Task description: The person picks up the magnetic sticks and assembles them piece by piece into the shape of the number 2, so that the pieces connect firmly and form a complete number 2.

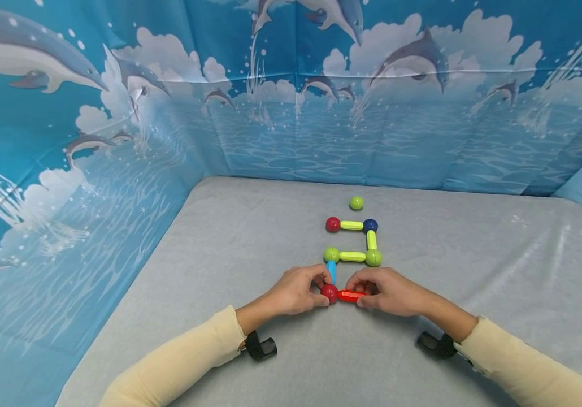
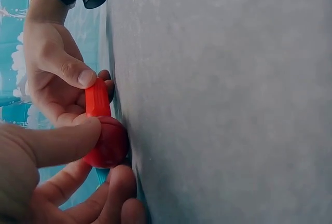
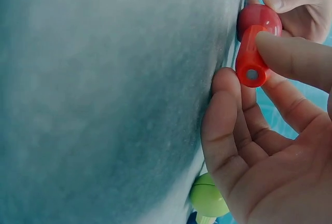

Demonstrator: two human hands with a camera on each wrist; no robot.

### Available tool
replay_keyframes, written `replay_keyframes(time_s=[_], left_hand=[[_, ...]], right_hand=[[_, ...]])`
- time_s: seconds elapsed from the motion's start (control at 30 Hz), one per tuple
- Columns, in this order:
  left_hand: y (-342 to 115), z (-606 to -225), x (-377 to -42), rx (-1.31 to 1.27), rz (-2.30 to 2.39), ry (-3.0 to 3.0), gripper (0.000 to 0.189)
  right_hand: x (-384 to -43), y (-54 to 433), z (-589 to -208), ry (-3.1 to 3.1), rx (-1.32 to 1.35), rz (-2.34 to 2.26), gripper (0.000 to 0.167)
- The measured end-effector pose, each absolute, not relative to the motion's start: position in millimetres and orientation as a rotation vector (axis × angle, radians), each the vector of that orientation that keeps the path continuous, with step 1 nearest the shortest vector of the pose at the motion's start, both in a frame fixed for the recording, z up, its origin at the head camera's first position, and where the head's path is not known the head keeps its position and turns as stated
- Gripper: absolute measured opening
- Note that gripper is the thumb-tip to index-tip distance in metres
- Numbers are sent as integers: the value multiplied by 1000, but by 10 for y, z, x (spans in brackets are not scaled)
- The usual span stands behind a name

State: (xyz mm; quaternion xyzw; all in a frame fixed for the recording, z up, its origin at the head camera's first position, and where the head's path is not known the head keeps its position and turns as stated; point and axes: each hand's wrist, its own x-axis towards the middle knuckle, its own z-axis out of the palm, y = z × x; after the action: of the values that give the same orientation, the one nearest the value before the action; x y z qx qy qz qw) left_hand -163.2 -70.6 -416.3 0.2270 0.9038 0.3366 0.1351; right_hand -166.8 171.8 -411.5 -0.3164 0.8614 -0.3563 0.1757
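Near the front of the grey surface, my left hand (image 1: 297, 291) grips a red ball (image 1: 329, 293) between thumb and fingers. My right hand (image 1: 395, 292) pinches a red magnetic stick (image 1: 350, 296), whose left end meets that ball. In the right wrist view, the free end of the stick (image 3: 251, 74) shows a round metal tip. A blue stick (image 1: 331, 272) runs from the held ball back to a green ball (image 1: 331, 255); the left fingers partly cover it. In the left wrist view, the red ball (image 2: 110, 143) sits low against the cloth.
Behind the hands, yellow-green sticks (image 1: 352, 256) link the green ball to another green ball (image 1: 373, 258), a dark blue ball (image 1: 370, 226) and a red ball (image 1: 333, 224). A loose green ball (image 1: 356, 203) lies farther back. A dolphin-print curtain (image 1: 296, 135) borders the grey cloth (image 1: 240, 237).
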Motion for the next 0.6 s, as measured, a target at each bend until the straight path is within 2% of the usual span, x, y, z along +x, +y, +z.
replay_keyframes(time_s=[0.6], left_hand=[[-706,-4173,-1636,653,1001,2547,28]], right_hand=[[-1706,1720,-4122,2449,-887,-989,21]])
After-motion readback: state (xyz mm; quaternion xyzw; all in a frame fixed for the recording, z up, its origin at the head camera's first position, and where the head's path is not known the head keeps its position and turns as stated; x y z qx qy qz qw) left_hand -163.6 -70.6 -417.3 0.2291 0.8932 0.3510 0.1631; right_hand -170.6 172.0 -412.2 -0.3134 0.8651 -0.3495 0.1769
